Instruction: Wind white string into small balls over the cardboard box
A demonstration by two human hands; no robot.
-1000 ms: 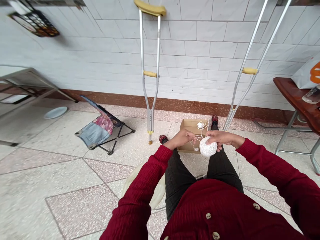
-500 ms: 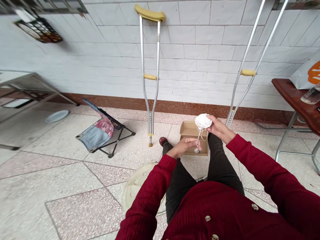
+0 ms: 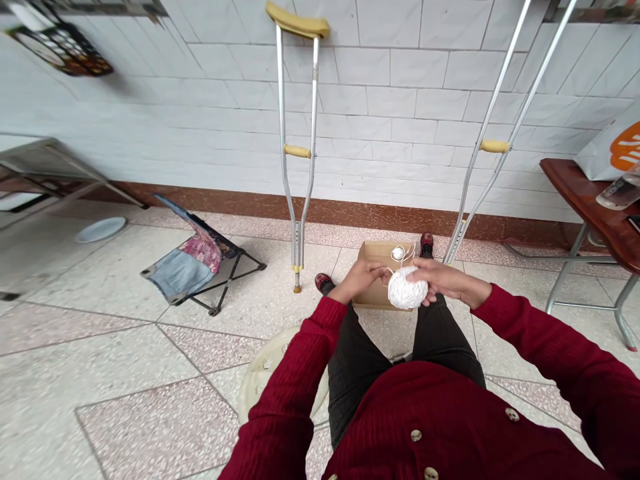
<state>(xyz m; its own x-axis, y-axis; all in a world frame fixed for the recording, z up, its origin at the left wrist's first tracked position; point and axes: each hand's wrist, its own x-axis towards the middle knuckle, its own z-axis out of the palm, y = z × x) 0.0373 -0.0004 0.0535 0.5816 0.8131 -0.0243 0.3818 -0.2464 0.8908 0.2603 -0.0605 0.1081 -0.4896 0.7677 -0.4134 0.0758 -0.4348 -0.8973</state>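
Head: yarn ball [image 3: 406, 291] lower than before

No text, brand or number can be read; the white bag [image 3: 595, 158] at right bears an orange emblem [image 3: 621, 148] with pale stripes, partly cut off.

We extend both arms forward so that they converge in front of our trunk [image 3: 415, 407]. Our left arm [image 3: 295, 373] slants up and rightward from the lower edge; our right arm [image 3: 545, 340] slants up and leftward from the right edge. Our left hand [image 3: 364, 277] is bent inward, its thumb and fingertips pinched together. Our right hand [image 3: 445, 280] is curled in a grasp, thumb above, fingers below. The hands are near each other but apart.
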